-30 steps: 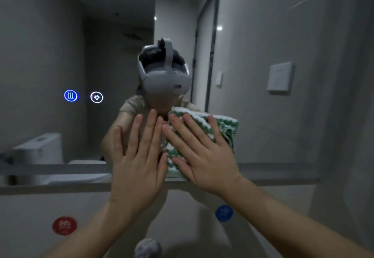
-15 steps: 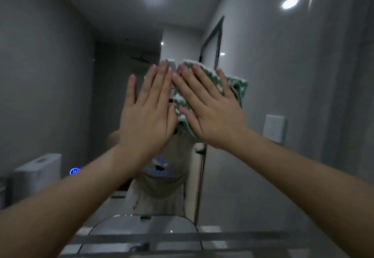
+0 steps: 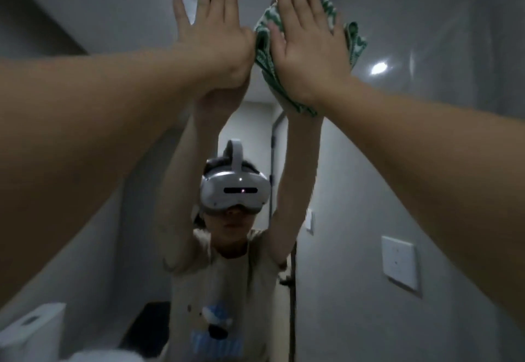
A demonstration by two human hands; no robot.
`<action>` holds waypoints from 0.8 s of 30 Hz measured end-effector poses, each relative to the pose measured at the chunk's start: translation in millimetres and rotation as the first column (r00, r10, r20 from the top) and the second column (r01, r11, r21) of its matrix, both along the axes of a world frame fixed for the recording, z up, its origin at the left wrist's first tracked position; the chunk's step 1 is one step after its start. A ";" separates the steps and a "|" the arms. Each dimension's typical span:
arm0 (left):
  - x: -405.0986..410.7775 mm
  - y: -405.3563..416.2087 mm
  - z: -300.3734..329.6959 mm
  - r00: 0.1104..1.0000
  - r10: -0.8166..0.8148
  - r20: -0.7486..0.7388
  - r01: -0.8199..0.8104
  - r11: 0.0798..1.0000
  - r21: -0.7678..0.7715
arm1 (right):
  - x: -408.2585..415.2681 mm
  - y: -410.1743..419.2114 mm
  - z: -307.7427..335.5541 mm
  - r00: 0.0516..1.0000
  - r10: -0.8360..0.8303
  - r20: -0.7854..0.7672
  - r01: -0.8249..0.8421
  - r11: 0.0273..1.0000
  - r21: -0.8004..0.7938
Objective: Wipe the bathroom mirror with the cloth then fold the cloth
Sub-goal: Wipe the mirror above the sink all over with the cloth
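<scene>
Green-and-white cloth (image 3: 265,52) high on the mirror (image 3: 426,134), bunched and pinned flat under the right hand (image 3: 311,41) — fingers straight, close together, palm pressing. Left hand (image 3: 216,29) just beside, fingers straight with thumb spread, flat against bare glass. Reflected below: headset (image 3: 234,191), raised arms, wall switch plate (image 3: 400,262).

No text, label, brand or number can be read anywhere in this view.
</scene>
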State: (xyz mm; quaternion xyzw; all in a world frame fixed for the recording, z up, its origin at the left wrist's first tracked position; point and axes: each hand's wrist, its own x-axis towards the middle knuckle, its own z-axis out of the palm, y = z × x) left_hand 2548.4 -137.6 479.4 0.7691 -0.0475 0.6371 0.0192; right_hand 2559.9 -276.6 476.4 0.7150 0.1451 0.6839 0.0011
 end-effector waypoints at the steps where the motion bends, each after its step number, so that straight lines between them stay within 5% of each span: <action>1: 1.5 -2.0 5.0 1.000 0.004 -0.001 -0.004 1.000 -0.001 | -0.1 0.4 7.1 1.000 0.004 -0.009 -0.004 1.000 0.018; 24: 13.7 1.8 63.0 0.979 -0.033 0.200 0.031 0.999 0.010 | 0.0 9.1 92.2 0.998 0.064 0.021 -0.067 0.986 0.151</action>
